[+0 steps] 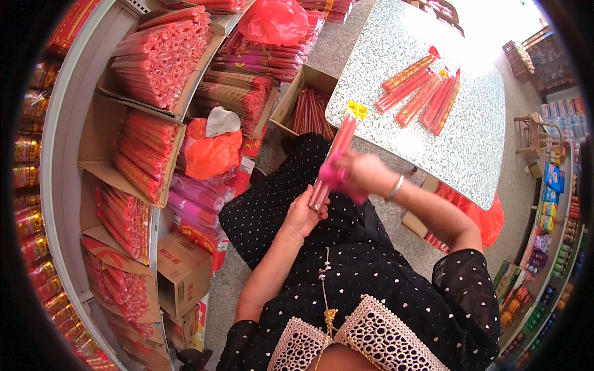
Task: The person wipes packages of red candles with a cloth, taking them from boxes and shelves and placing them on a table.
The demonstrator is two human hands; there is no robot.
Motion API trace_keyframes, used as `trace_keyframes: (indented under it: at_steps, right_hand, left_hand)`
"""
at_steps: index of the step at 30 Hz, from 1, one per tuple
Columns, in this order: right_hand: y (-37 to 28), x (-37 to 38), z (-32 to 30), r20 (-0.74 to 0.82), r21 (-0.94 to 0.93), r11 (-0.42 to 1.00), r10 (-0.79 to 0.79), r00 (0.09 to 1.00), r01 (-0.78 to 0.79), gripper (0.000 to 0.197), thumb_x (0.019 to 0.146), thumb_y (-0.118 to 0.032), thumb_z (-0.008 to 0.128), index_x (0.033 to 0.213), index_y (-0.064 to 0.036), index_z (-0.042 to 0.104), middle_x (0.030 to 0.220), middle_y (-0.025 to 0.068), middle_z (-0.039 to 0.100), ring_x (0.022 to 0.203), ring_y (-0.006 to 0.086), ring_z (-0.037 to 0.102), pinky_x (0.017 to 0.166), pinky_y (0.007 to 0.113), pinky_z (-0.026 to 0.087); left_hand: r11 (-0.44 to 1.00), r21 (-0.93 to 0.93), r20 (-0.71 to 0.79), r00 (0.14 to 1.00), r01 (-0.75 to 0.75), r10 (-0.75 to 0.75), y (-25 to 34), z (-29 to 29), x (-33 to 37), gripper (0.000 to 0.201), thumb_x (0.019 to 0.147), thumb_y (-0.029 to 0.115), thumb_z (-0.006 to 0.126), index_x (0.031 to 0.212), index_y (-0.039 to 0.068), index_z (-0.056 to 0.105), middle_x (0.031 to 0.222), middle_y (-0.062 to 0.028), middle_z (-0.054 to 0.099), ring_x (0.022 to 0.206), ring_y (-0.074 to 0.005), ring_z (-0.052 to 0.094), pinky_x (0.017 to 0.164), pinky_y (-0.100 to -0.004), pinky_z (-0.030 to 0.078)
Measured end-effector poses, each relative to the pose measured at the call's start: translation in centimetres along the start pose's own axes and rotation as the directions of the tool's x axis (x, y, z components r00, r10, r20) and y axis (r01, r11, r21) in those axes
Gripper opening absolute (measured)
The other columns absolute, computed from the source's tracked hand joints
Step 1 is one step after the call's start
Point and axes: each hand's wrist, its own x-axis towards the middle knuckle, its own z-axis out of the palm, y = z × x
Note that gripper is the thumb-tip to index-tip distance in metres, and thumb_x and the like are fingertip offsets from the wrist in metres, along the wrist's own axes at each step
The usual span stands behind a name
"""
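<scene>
My left hand (pixel 303 214) grips the lower end of a slim clear-wrapped pack of red sticks (pixel 342 137), tilted up over my lap. A yellow label (pixel 357 110) tops its far end, which overlaps the table's near left corner in view. Around the pack's middle, my right hand (pixel 369 174) presses a bright pink cloth (pixel 335 175) against it. That hand is slightly blurred and its fingertips are partly hidden. Several similar red and gold packs (pixel 403 93) lie side by side on the speckled table (pixel 371 62).
Shelves at left hold cartons of red wrapped bundles (pixel 164 59). An open box of red packs (pixel 309 111) stands on the floor beside the table. Red plastic bags (pixel 213 148) sit among the stock. A wooden stool (pixel 537 136) and shelves of goods are at right.
</scene>
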Motion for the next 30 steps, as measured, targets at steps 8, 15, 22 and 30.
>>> trace_keyframes:
  at_steps: [8, 15, 22, 30]
  right_hand:
    - [7.4, 3.0, -0.3, -0.160, -0.011, 0.976, 0.214, 0.964, -0.218, 0.026, 0.076, -0.026, 0.063, 0.095, -0.0078, 0.059, 0.092, 0.0147, 0.059, 0.075, 0.0332, 0.061, 0.067, 0.043, 0.051]
    - [-4.4, -2.1, 0.3, 0.102, 0.151, 0.972, -0.196, 0.975, 0.180, 0.028, 0.077, -0.032, 0.062, 0.100, -0.0149, 0.059, 0.095, 0.0086, 0.057, 0.084, 0.0278, 0.061, 0.063, 0.037, 0.054]
    - [4.3, 1.1, -1.6, -0.032, 0.057, 0.972, 0.228, 0.973, -0.226, 0.035, 0.072, -0.019, 0.063, 0.105, -0.0084, 0.061, 0.103, 0.0145, 0.059, 0.082, 0.0314, 0.062, 0.075, 0.038, 0.051]
    - [2.6, -1.8, -2.4, -0.117, 0.693, 0.673, 0.460, 0.880, -0.260, 0.044, 0.072, -0.008, 0.063, 0.115, -0.0027, 0.053, 0.091, 0.0139, 0.065, 0.085, 0.0203, 0.064, 0.078, 0.032, 0.049]
  left_hand:
    - [1.000, 0.010, 0.039, 0.999, -0.009, 0.008, 0.0, 0.3, 0.1, 0.045, 0.094, 0.045, 0.039, 0.097, 0.005, 0.059, 0.074, -0.0091, 0.061, 0.057, -0.0179, 0.055, 0.056, -0.0327, 0.046]
    - [0.990, 0.087, -0.100, 0.988, -0.109, 0.117, 0.0, 1.9, -0.4, 0.038, 0.094, 0.044, 0.040, 0.098, 0.011, 0.060, 0.076, -0.0050, 0.060, 0.061, -0.0143, 0.054, 0.056, -0.0297, 0.044]
    - [0.973, 0.165, 0.093, 0.984, -0.163, 0.149, 1.9, 0.9, -1.4, 0.028, 0.093, 0.034, 0.049, 0.106, 0.009, 0.053, 0.071, -0.0034, 0.054, 0.049, -0.0081, 0.044, 0.044, -0.0226, 0.036]
    - [0.886, 0.058, 0.258, 0.864, -0.460, 0.432, 5.8, 4.0, -9.3, 0.056, 0.087, 0.050, 0.050, 0.121, 0.005, 0.046, 0.076, -0.0092, 0.055, 0.046, -0.0104, 0.041, 0.043, -0.0241, 0.033]
